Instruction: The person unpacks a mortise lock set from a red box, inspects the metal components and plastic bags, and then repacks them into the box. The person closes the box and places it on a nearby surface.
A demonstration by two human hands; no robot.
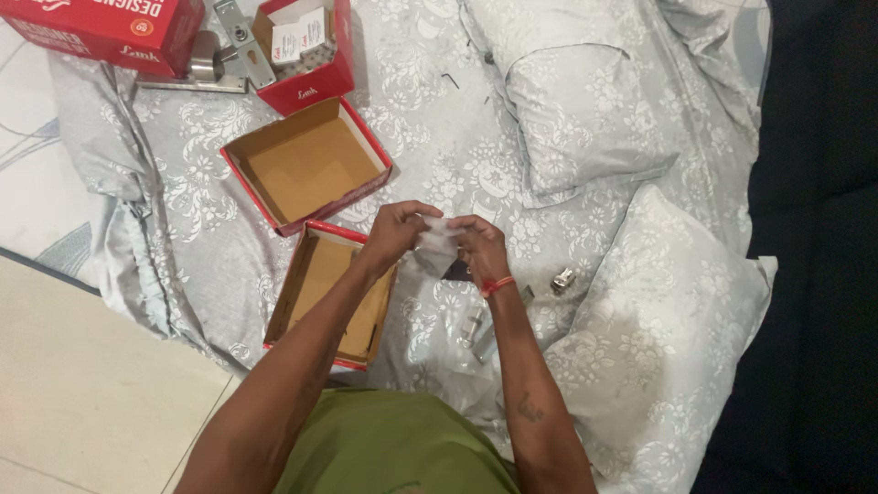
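My left hand (pixel 395 233) and my right hand (pixel 479 245) meet over the bed and both pinch a small clear plastic packet (pixel 437 243) with something dark inside; what it is I cannot tell. A red thread band circles my right wrist. Just below the hands lie small metal parts (pixel 473 327) on the grey floral bedsheet (pixel 430 146), and a small metal cylinder (pixel 562 280) rests to the right. An empty red cardboard box (pixel 326 297) lies under my left forearm.
A second empty red box tray (pixel 307 163) sits above it. Further up are a red box with white cards (pixel 305 48), a large red box (pixel 101 32) and metal door-lock hardware (pixel 219 57). Two pillows (pixel 585 101) lie right. Tiled floor (pixel 82 402) is at lower left.
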